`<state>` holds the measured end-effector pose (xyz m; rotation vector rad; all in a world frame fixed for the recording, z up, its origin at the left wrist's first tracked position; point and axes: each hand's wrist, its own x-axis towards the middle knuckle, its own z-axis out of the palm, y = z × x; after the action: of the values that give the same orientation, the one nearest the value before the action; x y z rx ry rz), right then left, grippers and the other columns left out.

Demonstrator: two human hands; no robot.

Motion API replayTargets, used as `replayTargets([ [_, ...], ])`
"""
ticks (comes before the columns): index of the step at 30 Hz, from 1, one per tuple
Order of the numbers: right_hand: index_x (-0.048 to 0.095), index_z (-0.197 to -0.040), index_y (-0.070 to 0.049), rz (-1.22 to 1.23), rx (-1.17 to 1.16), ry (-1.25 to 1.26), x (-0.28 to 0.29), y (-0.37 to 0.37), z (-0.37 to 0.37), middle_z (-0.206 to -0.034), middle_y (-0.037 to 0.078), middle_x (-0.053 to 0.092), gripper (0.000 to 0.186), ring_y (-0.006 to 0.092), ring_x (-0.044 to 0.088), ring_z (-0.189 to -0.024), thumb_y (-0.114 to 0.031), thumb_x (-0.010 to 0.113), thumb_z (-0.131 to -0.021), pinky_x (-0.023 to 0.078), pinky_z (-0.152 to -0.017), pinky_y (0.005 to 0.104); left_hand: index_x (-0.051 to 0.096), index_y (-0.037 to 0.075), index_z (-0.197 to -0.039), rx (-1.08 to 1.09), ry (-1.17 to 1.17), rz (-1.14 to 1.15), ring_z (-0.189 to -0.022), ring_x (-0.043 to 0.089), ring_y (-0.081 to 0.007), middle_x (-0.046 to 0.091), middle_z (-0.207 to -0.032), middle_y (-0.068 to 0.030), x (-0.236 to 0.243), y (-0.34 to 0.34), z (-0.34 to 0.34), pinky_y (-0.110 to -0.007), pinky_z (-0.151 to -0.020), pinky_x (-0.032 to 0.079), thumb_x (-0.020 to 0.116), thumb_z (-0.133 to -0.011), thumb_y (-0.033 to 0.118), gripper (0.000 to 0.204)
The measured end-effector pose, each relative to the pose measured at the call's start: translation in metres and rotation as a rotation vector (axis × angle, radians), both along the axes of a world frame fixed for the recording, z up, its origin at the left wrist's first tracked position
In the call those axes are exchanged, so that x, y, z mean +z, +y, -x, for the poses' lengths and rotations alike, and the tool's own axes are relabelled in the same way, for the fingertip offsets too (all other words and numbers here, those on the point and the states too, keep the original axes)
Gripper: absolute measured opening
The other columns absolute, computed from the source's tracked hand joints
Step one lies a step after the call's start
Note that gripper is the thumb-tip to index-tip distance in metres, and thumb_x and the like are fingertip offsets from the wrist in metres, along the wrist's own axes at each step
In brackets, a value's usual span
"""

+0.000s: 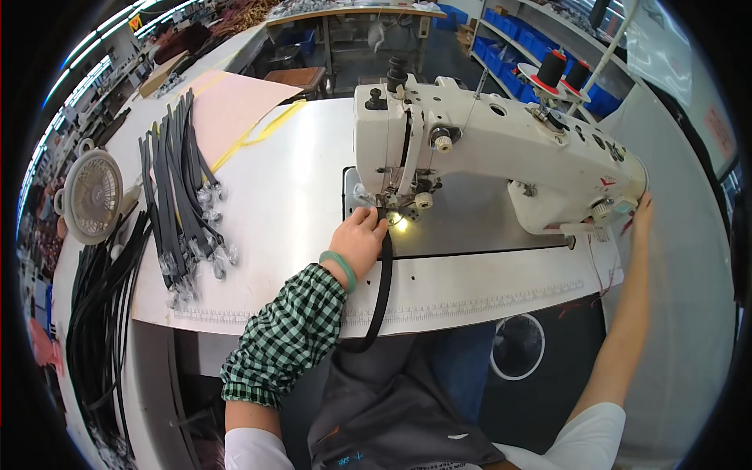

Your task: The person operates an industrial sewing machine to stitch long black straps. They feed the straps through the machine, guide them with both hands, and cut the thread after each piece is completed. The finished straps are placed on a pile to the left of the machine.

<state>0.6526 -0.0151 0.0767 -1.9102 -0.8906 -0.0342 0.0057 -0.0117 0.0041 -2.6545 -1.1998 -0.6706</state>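
- Steadying the black strap (384, 286) at the centre of the frame, your left hand (356, 241) is lying just in front of the needle area; its fingers are bending close together and touching the strap, though I cannot tell how firmly they are pinching.
- The strap is running down from beneath the head of the white sewing machine (501, 117), crossing the front of the white table (274, 266) and curling below its edge at lower centre.
- At the right of the frame, your right hand (642, 213) is touching the machine's rounded end; its fingers are partly hiding, so I cannot tell how far they are curling or whether they are gripping.
- A small light (401, 224) is shining beside your left fingertips; you are probably working best by watching the strap's edge there.
- For a good result, you should be guiding the strap flat and straight, leaving its hanging end free of twists and drag.
- Your left fingers are sitting very near the needle area, so you should be holding them clear of it.
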Motion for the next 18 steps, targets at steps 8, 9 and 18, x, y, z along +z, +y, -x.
replayTargets([
  [8, 0.040, -0.121, 0.002, -0.106, 0.034, -0.048, 0.013, 0.009, 0.024, -0.123, 0.018, 0.044, 0.057, 0.0306, 0.041, -0.115, -0.043, 0.030, -0.089, 0.031, -0.094, 0.0340, 0.060, 0.003, -0.093, 0.010, -0.056, -0.001, -0.095, 0.051, -0.0241, 0.056, -0.101, -0.0115, 0.002, -0.004, 0.005, -0.032, -0.079, 0.046, 0.058, -0.063, 0.000, 0.030],
  [9, 0.040, -0.122, 0.001, -0.105, 0.109, -0.029, 0.032, 0.012, 0.020, -0.123, 0.018, 0.044, 0.055, 0.0307, 0.040, -0.115, -0.042, 0.031, -0.089, 0.030, -0.095, 0.0341, 0.060, 0.003, -0.093, 0.001, -0.057, -0.006, -0.095, 0.052, -0.0240, 0.056, -0.101, -0.0111, 0.003, -0.002, 0.003, -0.032, -0.079, 0.046, 0.057, -0.063, 0.000, 0.030],
  [18, 0.041, -0.122, 0.002, -0.003, 0.098, -0.093, 0.057, 0.035, 0.037, -0.116, 0.019, 0.049, 0.059, 0.0272, 0.045, -0.110, -0.045, 0.039, -0.086, 0.034, -0.092, 0.0326, 0.060, 0.005, -0.094, 0.020, -0.028, 0.010, -0.097, 0.051, -0.0237, 0.056, -0.103, -0.0100, 0.002, 0.003, 0.004, -0.032, -0.080, 0.046, 0.057, -0.063, -0.002, 0.031],
])
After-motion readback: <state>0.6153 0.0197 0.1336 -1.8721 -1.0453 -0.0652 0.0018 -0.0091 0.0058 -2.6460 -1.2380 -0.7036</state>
